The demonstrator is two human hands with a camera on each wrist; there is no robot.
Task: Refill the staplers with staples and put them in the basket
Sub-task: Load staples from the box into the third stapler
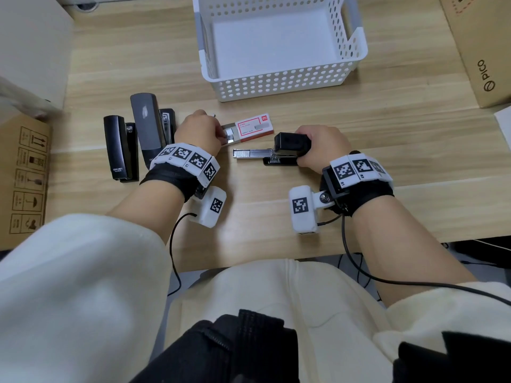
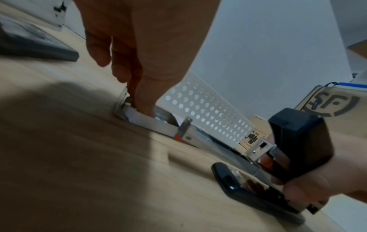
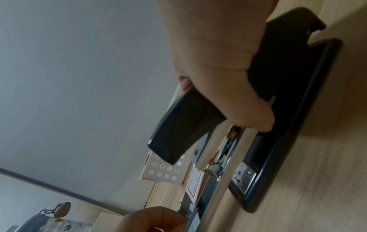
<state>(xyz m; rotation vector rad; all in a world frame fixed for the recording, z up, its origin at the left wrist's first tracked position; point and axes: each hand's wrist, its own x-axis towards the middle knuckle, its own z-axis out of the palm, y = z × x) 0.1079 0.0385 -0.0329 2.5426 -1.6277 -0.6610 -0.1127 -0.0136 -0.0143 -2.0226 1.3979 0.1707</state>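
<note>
A red-and-white staple box (image 1: pixel 255 126) lies mid-table with its inner tray (image 1: pixel 231 135) slid out to the left, shiny staples showing inside. My left hand (image 1: pixel 221 131) reaches into that tray, and its fingertips (image 2: pixel 142 108) pinch at the staples there. My right hand (image 1: pixel 309 145) grips a black stapler (image 1: pixel 290 146) with its lid raised. The stapler's metal magazine (image 1: pixel 251 153) sticks out to the left, with staples in it. In the right wrist view the thumb (image 3: pixel 256 119) presses on the stapler (image 3: pixel 178 133) above its base. The white perforated basket (image 1: pixel 276 78) stands behind, holding nothing.
Two more black staplers (image 1: pixel 120 150) (image 1: pixel 148 125) lie on their sides left of my left hand. A PICO cardboard box (image 1: pixel 481 51) stands at the right and another carton (image 1: pixel 25 175) at the left edge. The table's front edge (image 1: pixel 276 261) is near my lap.
</note>
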